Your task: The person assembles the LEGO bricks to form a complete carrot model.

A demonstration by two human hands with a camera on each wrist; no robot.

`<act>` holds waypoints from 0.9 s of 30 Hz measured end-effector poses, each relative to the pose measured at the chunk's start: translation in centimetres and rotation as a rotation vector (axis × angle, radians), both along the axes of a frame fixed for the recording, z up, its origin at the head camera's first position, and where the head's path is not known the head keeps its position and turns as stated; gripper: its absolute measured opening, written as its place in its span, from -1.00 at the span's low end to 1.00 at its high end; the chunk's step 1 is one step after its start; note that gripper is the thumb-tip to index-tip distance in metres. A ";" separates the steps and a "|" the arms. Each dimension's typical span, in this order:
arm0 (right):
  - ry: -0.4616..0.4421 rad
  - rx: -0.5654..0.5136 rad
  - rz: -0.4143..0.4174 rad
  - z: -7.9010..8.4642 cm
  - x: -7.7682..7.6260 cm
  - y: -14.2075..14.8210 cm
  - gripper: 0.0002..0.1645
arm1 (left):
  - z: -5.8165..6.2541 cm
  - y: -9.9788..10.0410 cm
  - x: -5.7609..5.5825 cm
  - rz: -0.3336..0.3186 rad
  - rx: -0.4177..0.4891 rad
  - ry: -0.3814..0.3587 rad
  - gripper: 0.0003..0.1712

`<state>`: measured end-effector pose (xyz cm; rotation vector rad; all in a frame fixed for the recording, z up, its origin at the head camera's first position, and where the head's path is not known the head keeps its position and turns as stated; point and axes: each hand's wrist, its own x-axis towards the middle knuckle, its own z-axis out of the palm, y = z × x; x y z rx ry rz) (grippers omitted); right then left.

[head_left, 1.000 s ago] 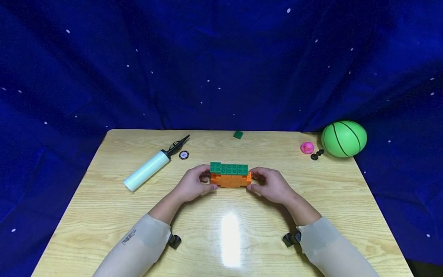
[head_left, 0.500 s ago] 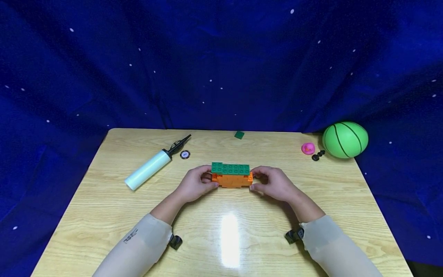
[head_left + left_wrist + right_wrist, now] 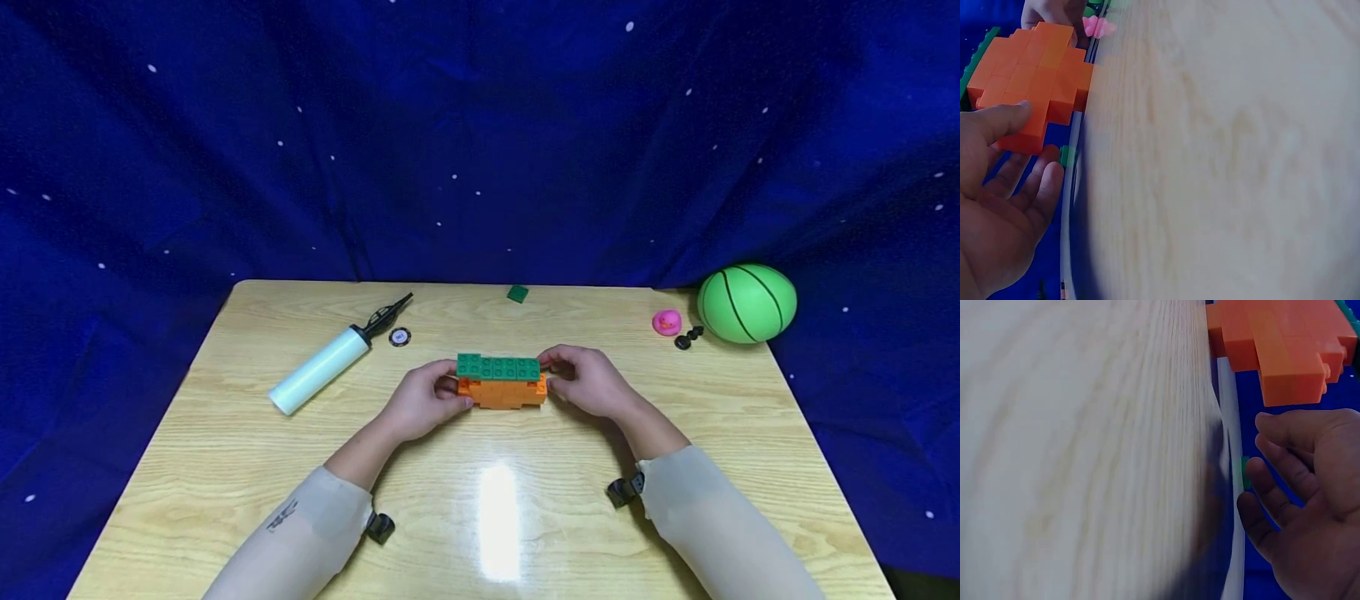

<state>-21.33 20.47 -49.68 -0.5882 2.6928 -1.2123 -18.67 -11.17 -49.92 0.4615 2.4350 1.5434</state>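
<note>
An orange toy-brick build (image 3: 504, 395) with a row of studded green bricks (image 3: 498, 367) along its top stands upright mid-table in the head view. My left hand (image 3: 423, 403) grips its left end; the left wrist view shows the thumb (image 3: 1007, 119) lying on the orange face, the fingers behind. My right hand (image 3: 590, 383) is at the right end, loosely bent. A gap shows between its thumb (image 3: 1285, 428) and the orange bricks (image 3: 1291, 372) in the right wrist view. Whether a fingertip touches the build's far side is hard to tell.
A white hand pump (image 3: 322, 369) and a round chip (image 3: 400, 337) lie at the left. A green brick (image 3: 517, 293) sits near the back edge. On the right are a pink rubber duck (image 3: 667, 322), a small black object (image 3: 688, 337) and a green ball (image 3: 747, 304).
My right hand has come off the right end of the build, its thumb lifting and shifting slightly back. The left hand keeps its grip, and the build stays about where it was.
</note>
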 end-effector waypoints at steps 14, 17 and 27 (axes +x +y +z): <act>0.011 0.035 -0.027 -0.3 -3.2 -1.6 -0.65 | 0.1 0.1 0.2 0.015 -0.018 0.006 -0.47; 0.009 0.046 -0.063 -0.3 -4.1 -2.0 -0.66 | 0.0 0.1 0.2 0.018 -0.013 0.002 -0.48; 0.066 0.046 -0.155 -1.0 -7.1 -3.0 -0.59 | -0.2 0.2 0.1 0.020 0.001 -0.010 -0.48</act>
